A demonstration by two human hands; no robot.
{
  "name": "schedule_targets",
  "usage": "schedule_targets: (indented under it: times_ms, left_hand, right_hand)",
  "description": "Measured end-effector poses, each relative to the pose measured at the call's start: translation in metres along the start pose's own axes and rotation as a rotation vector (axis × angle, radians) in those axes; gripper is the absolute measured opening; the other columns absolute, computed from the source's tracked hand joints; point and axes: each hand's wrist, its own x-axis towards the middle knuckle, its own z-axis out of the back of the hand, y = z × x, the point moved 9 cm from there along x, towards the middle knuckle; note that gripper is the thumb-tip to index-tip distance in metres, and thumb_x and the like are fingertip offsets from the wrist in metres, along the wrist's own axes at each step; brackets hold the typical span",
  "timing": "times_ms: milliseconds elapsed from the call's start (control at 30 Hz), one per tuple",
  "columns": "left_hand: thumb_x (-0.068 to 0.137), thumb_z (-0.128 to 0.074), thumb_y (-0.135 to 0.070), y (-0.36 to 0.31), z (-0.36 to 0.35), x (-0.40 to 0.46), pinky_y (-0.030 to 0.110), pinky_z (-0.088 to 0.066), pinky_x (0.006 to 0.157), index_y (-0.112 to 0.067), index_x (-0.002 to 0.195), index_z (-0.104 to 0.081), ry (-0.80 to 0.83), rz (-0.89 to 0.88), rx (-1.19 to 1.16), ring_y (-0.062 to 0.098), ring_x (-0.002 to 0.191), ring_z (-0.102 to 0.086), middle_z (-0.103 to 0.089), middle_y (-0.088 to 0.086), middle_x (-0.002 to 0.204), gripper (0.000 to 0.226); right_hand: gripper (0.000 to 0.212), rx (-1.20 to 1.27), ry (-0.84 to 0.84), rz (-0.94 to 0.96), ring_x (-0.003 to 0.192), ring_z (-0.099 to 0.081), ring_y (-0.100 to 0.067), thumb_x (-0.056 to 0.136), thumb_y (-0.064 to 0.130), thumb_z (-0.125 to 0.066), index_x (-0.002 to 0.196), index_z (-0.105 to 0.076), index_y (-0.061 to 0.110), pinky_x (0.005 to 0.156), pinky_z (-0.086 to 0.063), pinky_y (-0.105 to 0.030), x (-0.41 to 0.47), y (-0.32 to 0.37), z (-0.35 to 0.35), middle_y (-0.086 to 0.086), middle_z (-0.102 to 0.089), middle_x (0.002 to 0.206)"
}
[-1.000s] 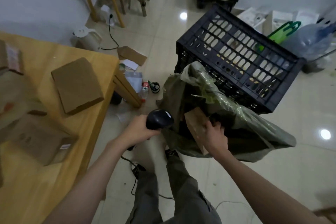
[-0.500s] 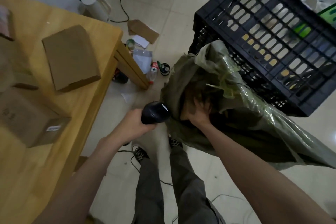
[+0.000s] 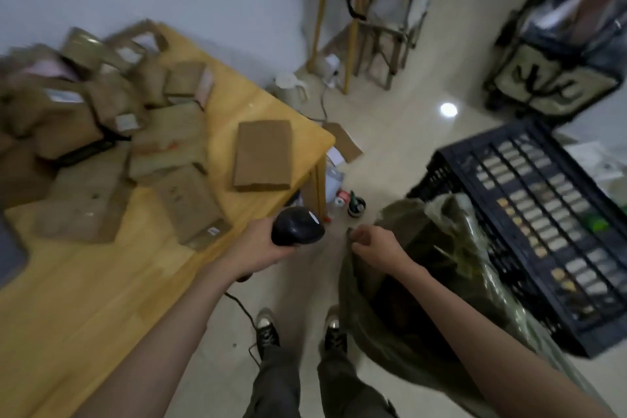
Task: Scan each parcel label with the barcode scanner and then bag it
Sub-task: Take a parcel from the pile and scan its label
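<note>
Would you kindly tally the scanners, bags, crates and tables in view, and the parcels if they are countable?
barcode scanner: 1
green bag: 1
black crate: 1
wooden table: 1
Total: 4
parcels: the pile on the table is too blurred to count.

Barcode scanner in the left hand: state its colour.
Black, glossy barcode scanner, seen in the head view.

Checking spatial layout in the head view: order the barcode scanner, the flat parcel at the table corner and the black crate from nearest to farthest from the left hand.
1. Barcode scanner: in the left hand's grip.
2. Flat parcel: ahead, near the table corner.
3. Black crate: far right, past the green bag.
</note>
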Motion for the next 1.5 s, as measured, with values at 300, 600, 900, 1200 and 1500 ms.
schedule_targets:
  times_ms: [300, 600, 900, 1200, 1500]
  left_hand:
    - [0.080, -0.080, -0.030, 0.066, 0.129, -0.074, 0.035, -0.058, 0.064, -0.020, 0.096, -0.070, -0.236, 0.099, -0.182, 0.009, 0.065, -0.067, -0.072, -0.002, 0.076, 0.022]
    - [0.084, -0.076, -0.020, 0.133, 0.239, -0.124, 0.033, -0.052, 0.060, -0.017, 0.082, -0.067, -0.438, 0.155, -0.240, 0.007, 0.051, -0.061, -0.060, -0.007, 0.050, 0.010]
    - [0.084, -0.077, -0.020, 0.196, 0.324, -0.164, 0.028, -0.049, 0.057, -0.004, 0.092, -0.071, -0.558, 0.170, -0.207, 0.012, 0.053, -0.063, -0.064, -0.001, 0.054, 0.019]
    - [0.086, -0.076, -0.019, 0.252, 0.369, -0.172, 0.022, -0.051, 0.056, -0.002, 0.100, -0.070, -0.625, 0.211, -0.244, 0.020, 0.059, -0.067, -0.068, 0.013, 0.062, 0.023]
    - [0.085, -0.076, -0.017, 0.283, 0.402, -0.126, 0.019, -0.046, 0.053, -0.003, 0.087, -0.069, -0.630, 0.278, -0.335, 0.009, 0.049, -0.061, -0.062, 0.000, 0.052, 0.016]
  right_hand:
    - [0.023, -0.206, 0.129, 0.344, 0.094, -0.065, -0.018, 0.094, 0.022, -0.061, 0.115, -0.067, 0.015, 0.081, -0.055, -0.032, 0.003, 0.195, -0.003, -0.003, -0.071, 0.105]
    - [0.021, -0.346, 0.183, 0.535, 0.089, -0.063, -0.012, 0.097, 0.026, -0.059, 0.116, -0.066, 0.021, 0.069, -0.049, -0.022, 0.004, 0.352, -0.045, 0.002, -0.067, 0.100]
    - [0.024, -0.370, 0.134, 0.690, 0.096, -0.061, -0.013, 0.096, 0.023, -0.061, 0.119, -0.067, 0.016, 0.078, -0.046, -0.023, 0.009, 0.467, -0.094, 0.004, -0.063, 0.111]
    - [0.029, -0.394, 0.097, 0.693, 0.097, -0.064, -0.018, 0.095, 0.029, -0.061, 0.122, -0.060, 0.020, 0.076, -0.051, -0.031, 0.051, 0.544, -0.126, -0.001, -0.067, 0.107]
    - [0.052, -0.479, 0.084, 0.634, 0.117, -0.055, -0.032, 0.093, 0.025, -0.064, 0.139, -0.042, 0.028, 0.091, -0.052, -0.039, 0.147, 0.604, -0.147, -0.013, -0.043, 0.137]
